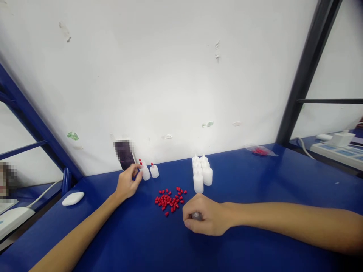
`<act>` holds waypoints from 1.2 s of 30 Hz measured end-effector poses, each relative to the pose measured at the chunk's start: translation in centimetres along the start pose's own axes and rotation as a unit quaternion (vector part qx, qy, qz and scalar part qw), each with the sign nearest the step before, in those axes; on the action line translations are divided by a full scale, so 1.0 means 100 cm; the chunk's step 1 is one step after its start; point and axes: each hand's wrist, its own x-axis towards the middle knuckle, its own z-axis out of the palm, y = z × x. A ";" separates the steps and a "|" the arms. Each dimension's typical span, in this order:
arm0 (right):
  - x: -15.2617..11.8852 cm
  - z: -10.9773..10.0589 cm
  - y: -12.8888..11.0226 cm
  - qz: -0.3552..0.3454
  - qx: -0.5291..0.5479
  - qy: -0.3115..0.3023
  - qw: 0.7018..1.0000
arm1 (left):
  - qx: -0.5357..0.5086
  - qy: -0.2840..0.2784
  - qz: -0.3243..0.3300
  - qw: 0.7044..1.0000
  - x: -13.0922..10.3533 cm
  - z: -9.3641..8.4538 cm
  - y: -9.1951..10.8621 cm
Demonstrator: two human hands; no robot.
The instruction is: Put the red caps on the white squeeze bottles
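Note:
My left hand [129, 184] is at the back left, beside a group of small white squeeze bottles with red caps [145, 173]. Its thumb and forefinger are curved, with a gap between them, at the left edge of the nearest bottle; whether they touch it I cannot tell. Another red-capped bottle [154, 171] stands just to the right. Nearer to me, my right hand [208, 215] is closed round a translucent bottle [196, 215], its uncapped nozzle pointing up toward me. Loose red caps [167, 200] lie in a pile between the hands.
Several uncapped white bottles [198, 181] stand in two rows behind my right hand. A clear bag of red caps [260, 151] lies by the wall. A phone [124, 155] leans at the back left. A white rounded object [73, 198] sits on the blue table [127, 241].

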 end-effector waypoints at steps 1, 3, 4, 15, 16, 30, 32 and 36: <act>0.000 0.000 0.003 0.006 0.014 0.009 1.000 | -0.011 -0.015 0.041 0.999 -0.004 0.000 0.008; 0.000 -0.001 0.007 0.027 0.044 0.029 0.998 | -0.034 -0.049 0.116 0.991 -0.015 0.002 0.028; 0.000 -0.001 0.009 0.036 0.063 0.032 0.997 | -0.046 -0.064 0.154 0.985 -0.022 0.004 0.040; 0.001 0.000 0.026 0.098 0.228 0.068 0.966 | -0.084 -0.127 0.319 0.935 -0.044 0.002 0.090; 0.001 0.000 0.025 0.103 0.228 0.069 0.966 | -0.075 -0.141 0.316 0.935 -0.043 0.002 0.090; 0.005 -0.001 0.024 0.136 0.206 0.057 0.967 | -0.135 -0.159 0.311 0.927 -0.044 0.000 0.105; 0.004 0.001 0.025 0.127 0.210 0.062 0.967 | -0.252 -0.092 0.170 0.948 -0.049 0.002 0.120; 0.004 0.006 0.024 0.117 0.204 0.068 0.970 | -0.399 -0.045 -0.021 0.916 -0.062 0.009 0.160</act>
